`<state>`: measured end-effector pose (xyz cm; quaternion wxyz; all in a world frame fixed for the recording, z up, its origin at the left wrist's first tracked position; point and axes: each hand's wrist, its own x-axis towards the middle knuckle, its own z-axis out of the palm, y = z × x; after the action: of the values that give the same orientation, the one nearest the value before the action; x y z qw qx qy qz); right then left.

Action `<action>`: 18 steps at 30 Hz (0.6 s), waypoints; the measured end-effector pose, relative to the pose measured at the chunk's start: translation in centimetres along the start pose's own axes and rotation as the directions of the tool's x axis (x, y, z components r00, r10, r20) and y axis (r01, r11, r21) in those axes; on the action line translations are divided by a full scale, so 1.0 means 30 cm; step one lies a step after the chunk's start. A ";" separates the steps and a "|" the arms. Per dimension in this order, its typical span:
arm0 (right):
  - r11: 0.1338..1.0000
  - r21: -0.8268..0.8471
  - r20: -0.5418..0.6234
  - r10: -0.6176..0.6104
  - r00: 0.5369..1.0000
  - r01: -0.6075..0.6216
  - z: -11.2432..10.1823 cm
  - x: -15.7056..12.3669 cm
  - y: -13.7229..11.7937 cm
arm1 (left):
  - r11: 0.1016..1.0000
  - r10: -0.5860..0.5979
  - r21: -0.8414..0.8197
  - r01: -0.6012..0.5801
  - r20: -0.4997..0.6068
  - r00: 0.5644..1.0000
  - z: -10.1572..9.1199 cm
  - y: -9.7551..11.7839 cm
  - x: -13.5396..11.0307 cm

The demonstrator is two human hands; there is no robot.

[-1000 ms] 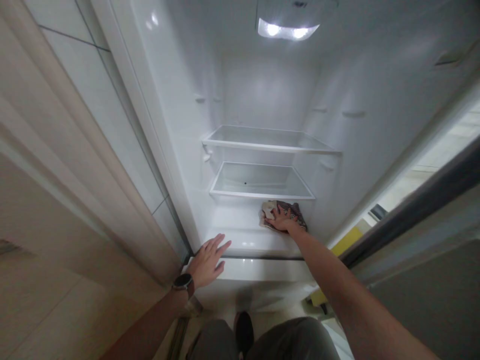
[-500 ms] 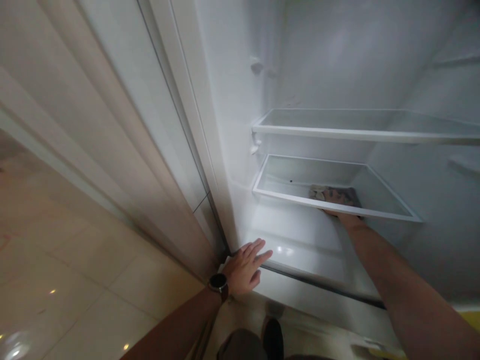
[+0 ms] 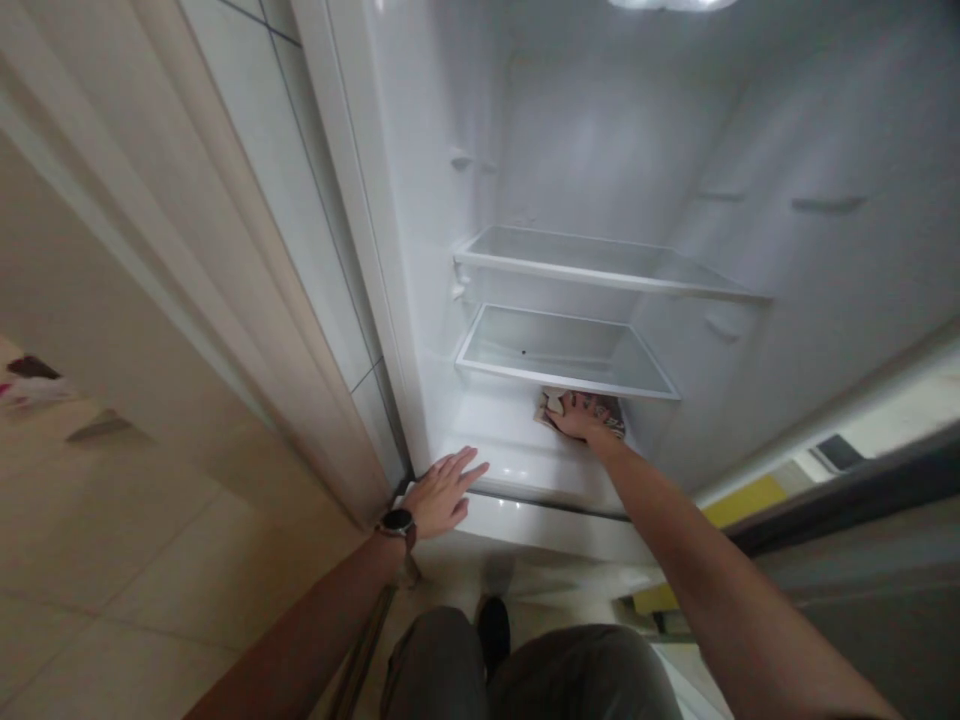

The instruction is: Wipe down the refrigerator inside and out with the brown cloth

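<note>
My right hand [image 3: 576, 416] is on a patterned cloth [image 3: 615, 414], pressing it to the white floor of the fridge [image 3: 495, 440], just under the lower glass shelf. Its fingers are partly lost among the folds and the dark print. My left hand [image 3: 442, 494], with a dark watch [image 3: 397, 521] on the wrist, rests at the fridge's front left corner. Its fingers are stretched out and apart, with nothing in them.
Two white-framed glass shelves, an upper one [image 3: 600, 273] and a lower one [image 3: 566, 378], sit above the cloth. The pale open door [image 3: 172, 220] borders the left. My knees [image 3: 600, 670] are close to the fridge's front.
My right hand has drawn the cloth forward, from behind the lower shelf's glass to below its front edge. The left hand stays at the corner. The view has shifted and shows more on the right.
</note>
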<state>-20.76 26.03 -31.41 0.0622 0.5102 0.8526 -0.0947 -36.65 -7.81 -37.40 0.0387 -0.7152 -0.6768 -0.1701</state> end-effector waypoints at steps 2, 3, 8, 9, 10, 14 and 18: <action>0.999 0.012 0.081 -0.035 0.996 0.035 0.016 -0.082 -0.016 | 1.000 0.008 0.012 -0.008 -0.010 1.000 0.009 -0.006 -0.001; 0.999 0.007 0.107 -0.051 0.993 0.050 0.022 -0.122 -0.022 | 1.000 0.009 0.013 -0.008 -0.014 1.000 0.013 -0.009 -0.001; 0.995 0.005 0.229 -0.099 0.968 0.100 0.024 -0.289 -0.051 | 1.000 -0.004 0.023 0.005 -0.029 1.000 0.027 -0.016 0.002; 0.994 0.005 0.249 -0.104 0.963 0.106 0.023 -0.318 -0.058 | 1.000 -0.005 0.026 0.006 -0.034 0.999 0.027 -0.016 0.003; 0.993 0.001 0.269 -0.114 0.956 0.118 0.023 -0.345 -0.066 | 1.000 -0.005 0.027 0.006 -0.039 0.999 0.027 -0.016 0.004; 0.981 -0.078 0.318 -0.147 0.937 0.180 0.025 -0.427 -0.094 | 0.999 -0.005 0.034 0.007 -0.050 0.999 0.022 -0.014 0.006; 0.977 -0.118 0.316 -0.134 0.939 0.179 0.017 -0.440 -0.111 | 0.996 -0.022 0.084 0.023 -0.014 1.000 0.009 -0.003 0.009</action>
<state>-17.47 13.06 -28.89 0.2229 0.4139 0.8751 -0.1152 -36.67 -7.47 -37.58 0.0712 -0.7041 -0.6912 -0.1465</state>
